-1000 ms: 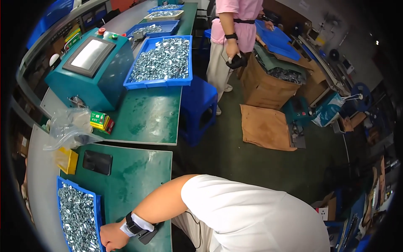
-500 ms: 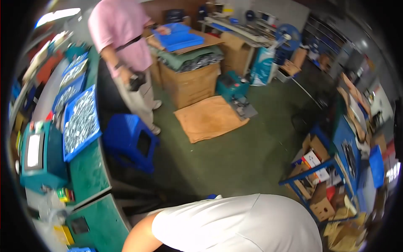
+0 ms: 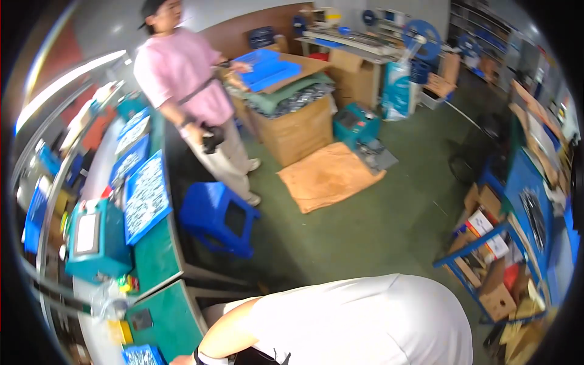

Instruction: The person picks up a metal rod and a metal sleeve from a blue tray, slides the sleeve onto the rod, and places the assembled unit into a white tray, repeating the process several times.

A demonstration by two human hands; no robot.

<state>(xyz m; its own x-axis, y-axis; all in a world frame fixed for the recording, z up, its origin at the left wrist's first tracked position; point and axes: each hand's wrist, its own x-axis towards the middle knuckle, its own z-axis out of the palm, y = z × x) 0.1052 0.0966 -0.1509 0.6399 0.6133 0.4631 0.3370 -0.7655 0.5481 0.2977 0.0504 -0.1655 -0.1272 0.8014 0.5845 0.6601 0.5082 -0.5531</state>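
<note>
My right arm, in a white sleeve, stretches along the lower edge towards the bench at the left. My right hand shows only in part below a black wristband, beside a small blue tray of small parts; the lower edge cuts off its fingers, so whether it holds anything is hidden. My left hand is out of view. Near that tray on the green bench lie a flat dark grey piece and a yellow block-like thing.
A teal machine and blue trays of small metallic parts line the bench. A blue stool stands alongside. A person in pink stands beside a large carton. Cardboard lies on the floor; a blue rack stands right.
The view has shifted, so the room's things sit further right. My right forearm, with its wristband and part of the hand, now shows beside the small blue tray.
</note>
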